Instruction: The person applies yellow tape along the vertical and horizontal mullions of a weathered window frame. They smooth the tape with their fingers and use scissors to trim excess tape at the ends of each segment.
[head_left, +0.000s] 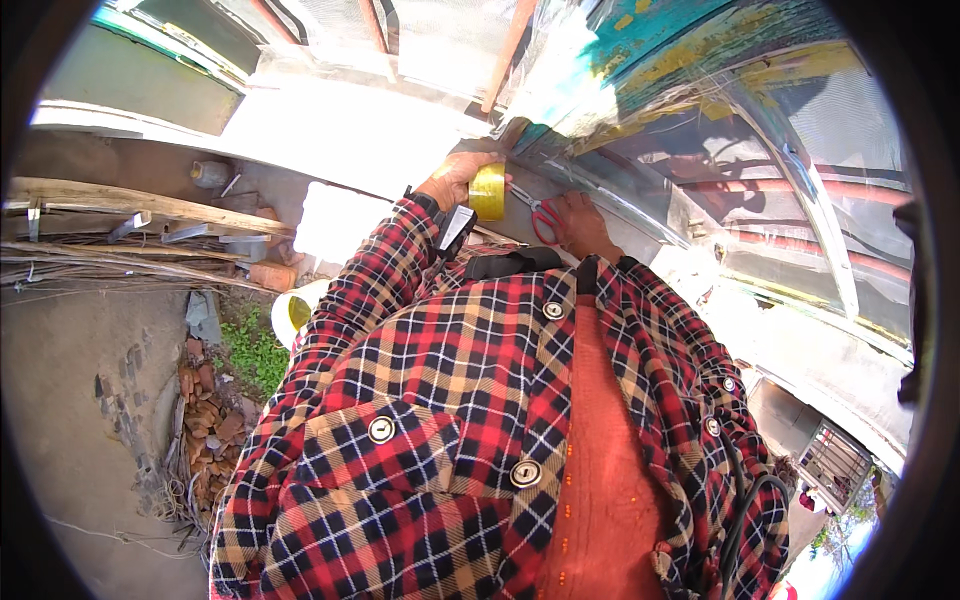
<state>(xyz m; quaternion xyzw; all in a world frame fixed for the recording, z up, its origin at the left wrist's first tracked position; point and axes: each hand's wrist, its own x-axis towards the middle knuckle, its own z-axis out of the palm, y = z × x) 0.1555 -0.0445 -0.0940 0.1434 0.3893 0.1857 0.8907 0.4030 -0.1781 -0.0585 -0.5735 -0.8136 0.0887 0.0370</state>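
Note:
My left hand (454, 178) grips a wide roll of yellow adhesive tape (487, 192) near the corner of a window frame. Just right of it lies a pair of scissors (545, 217) with red handles, blades pointing up and left towards the roll. The fingers of my right hand (587, 227) are at the scissors' handles and partly cover one loop. Both hands are over a grey sill (517, 217). A black device with a pale face (456, 231) is strapped at my left wrist.
A weathered teal and yellow wooden frame (675, 52) stands above, beside mesh-covered window panes (787, 180) with red bars. To the left are long wooden poles (150, 206), a white bucket (292, 311), green plants (255, 349) and a heap of broken bricks (214, 427).

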